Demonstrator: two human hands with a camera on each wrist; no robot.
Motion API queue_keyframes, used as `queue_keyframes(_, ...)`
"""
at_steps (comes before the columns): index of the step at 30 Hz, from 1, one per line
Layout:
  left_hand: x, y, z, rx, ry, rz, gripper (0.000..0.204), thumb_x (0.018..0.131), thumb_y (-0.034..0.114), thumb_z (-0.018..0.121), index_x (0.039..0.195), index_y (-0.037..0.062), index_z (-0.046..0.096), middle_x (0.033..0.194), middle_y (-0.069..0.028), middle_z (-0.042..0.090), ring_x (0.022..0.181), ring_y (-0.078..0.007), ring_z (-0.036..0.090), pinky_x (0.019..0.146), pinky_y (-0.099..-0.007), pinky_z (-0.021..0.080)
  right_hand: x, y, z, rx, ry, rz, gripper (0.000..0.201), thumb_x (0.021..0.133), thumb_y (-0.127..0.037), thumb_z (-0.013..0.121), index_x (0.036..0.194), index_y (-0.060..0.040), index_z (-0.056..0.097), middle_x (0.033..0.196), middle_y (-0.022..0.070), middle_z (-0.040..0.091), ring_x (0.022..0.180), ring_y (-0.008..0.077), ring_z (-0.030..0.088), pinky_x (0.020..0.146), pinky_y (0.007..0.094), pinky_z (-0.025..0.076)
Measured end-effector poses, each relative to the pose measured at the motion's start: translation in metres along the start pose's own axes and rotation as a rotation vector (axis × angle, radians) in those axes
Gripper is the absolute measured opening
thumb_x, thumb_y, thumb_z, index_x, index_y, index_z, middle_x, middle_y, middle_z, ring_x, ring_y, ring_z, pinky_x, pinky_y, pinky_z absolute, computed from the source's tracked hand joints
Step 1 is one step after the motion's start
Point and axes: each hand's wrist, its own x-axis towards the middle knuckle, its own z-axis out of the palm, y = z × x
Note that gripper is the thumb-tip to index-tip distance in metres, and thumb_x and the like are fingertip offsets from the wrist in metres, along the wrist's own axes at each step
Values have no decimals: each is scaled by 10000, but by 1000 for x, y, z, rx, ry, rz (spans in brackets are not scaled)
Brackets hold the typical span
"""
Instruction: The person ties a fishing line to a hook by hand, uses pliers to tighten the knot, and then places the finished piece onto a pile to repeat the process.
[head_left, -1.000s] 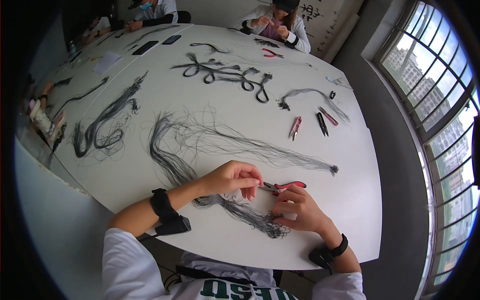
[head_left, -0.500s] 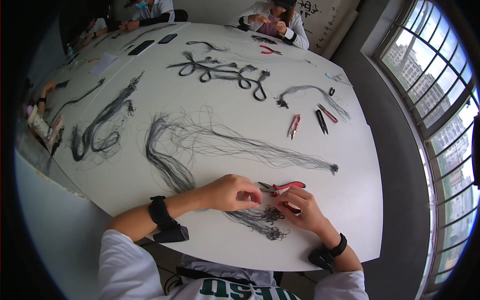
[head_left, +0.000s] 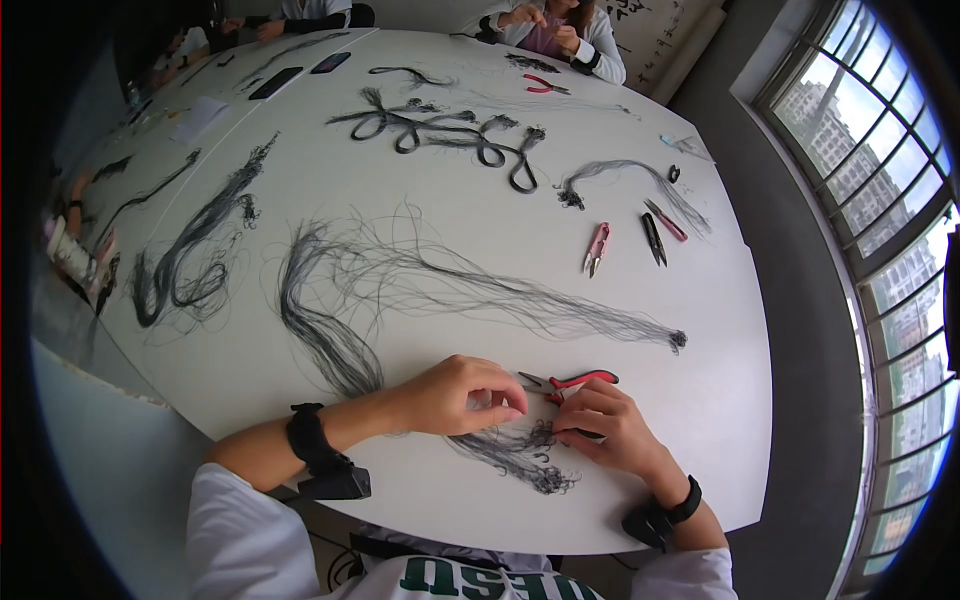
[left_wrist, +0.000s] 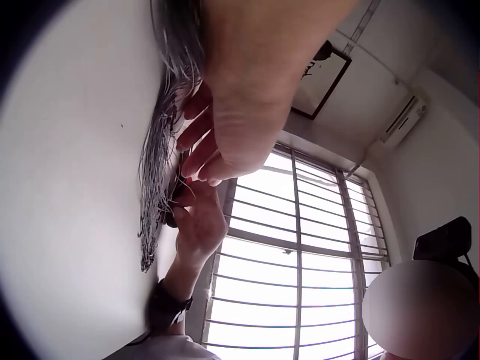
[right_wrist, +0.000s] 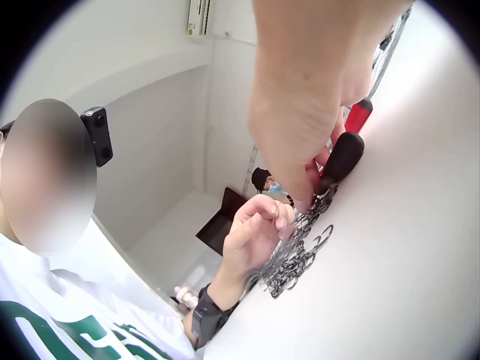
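Observation:
My left hand [head_left: 470, 395] is above a bundle of thin dark strands [head_left: 508, 460] near the table's front edge. Its thumb and index finger come together, and a fine strand shows at the fingertips in the right wrist view. Facing it, my right hand [head_left: 615, 430] pinches at the bundle's hooked ends [right_wrist: 289, 270], which look like small dark fish hooks. Red-handled pliers [head_left: 585, 379] lie partly under the right hand, with one black grip [right_wrist: 343, 159] close beside its fingers. The left forearm covers the middle of the bundle.
A loose, spread hank [head_left: 540, 300] stretches across the table ahead. Pink snips [head_left: 597, 248], black snips [head_left: 654, 238] and a looped dark bundle [head_left: 490, 150] lie farther off. Another hank [head_left: 200, 240] is at left. A person [head_left: 565, 35] works at the far side.
My left hand has come down and toward me, over the bundle. The right hand has shifted slightly toward me, its fingers closing in at the hooked ends, which have spread into two clumps.

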Motion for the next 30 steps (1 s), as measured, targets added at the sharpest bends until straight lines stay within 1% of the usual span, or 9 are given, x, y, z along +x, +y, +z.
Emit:
queue_keyframes(4, 1, -3, 0, -307, 28, -167, 117, 888, 83, 565, 939, -1, 628, 858, -63, 640, 722, -123, 571, 667, -272, 474, 2, -2, -1, 29, 14, -6, 125, 656, -52, 730, 759, -65, 661, 801, 32, 623, 768, 225, 583, 672, 329, 494)
queue_keyframes(6, 3, -8, -2, -643, 97, -231, 202, 945, 147, 491, 983, -21, 597, 842, -59, 619, 729, -113, 550, 668, -257, 453, 1, -2, 0, 43, 25, 11, 121, 659, -53, 729, 759, -62, 661, 789, 34, 625, 762, 224, 581, 668, 326, 492)
queue_keyframes(7, 3, -11, -3, -639, 97, -235, 202, 945, 147, 491, 983, -21, 597, 842, -59, 619, 729, -113, 550, 668, -257, 453, 2, -2, -1, 52, 34, 26, 117, 662, -55, 728, 758, -59, 661, 776, 36, 626, 755, 223, 580, 664, 322, 490)
queue_keyframes(9, 2, -15, -6, -938, 167, -289, 273, 967, 222, 449, 1002, -11, 588, 821, -50, 596, 714, -110, 526, 671, -247, 425, 3, -4, -3, 57, 34, 49, 118, 661, -55, 728, 755, -59, 659, 768, 39, 624, 746, 224, 576, 661, 321, 488)
queue_keyframes(10, 3, -13, -5, -1006, 225, -345, 301, 971, 275, 434, 924, 22, 590, 712, -14, 535, 634, -102, 455, 621, -246, 372, 2, -5, -4, 61, 23, 78, 118, 659, -54, 728, 753, -59, 657, 759, 42, 622, 737, 225, 571, 658, 320, 486)
queue_keyframes(11, 4, -14, -6, -1005, 224, -357, 301, 971, 275, 434, 924, 22, 590, 712, -14, 535, 634, -102, 455, 621, -246, 372, 1, -5, -4, 71, 26, 83, 118, 659, -54, 728, 753, -59, 657, 759, 42, 622, 737, 225, 571, 658, 320, 486)
queue_keyframes(14, 5, -18, -11, -1373, 314, -415, 347, 981, 308, 396, 746, 82, 513, 557, 31, 344, 529, -96, 271, 526, -245, 248, 1, -3, -6, 73, -8, 70, 152, 632, -82, 753, 727, -70, 635, 758, 41, 604, 744, 226, 559, 660, 322, 484)
queue_keyframes(20, 2, -21, -17, -1447, 299, -388, 410, 987, 339, 365, 643, 124, 420, 497, 58, 250, 464, -86, 206, 464, -250, 189, 3, -8, -3, -32, -57, 32, 189, 598, -63, 762, 721, -81, 620, 827, 36, 587, 822, 227, 555, 694, 326, 489)
queue_keyframes(30, 0, -22, -20, -1462, 233, -406, 422, 983, 389, 358, 642, 147, 413, 473, 71, 247, 404, -75, 160, 423, -248, 158, 1, -4, -3, -27, -60, 0, 207, 586, -50, 753, 751, -76, 632, 823, 33, 585, 819, 226, 552, 710, 326, 490)
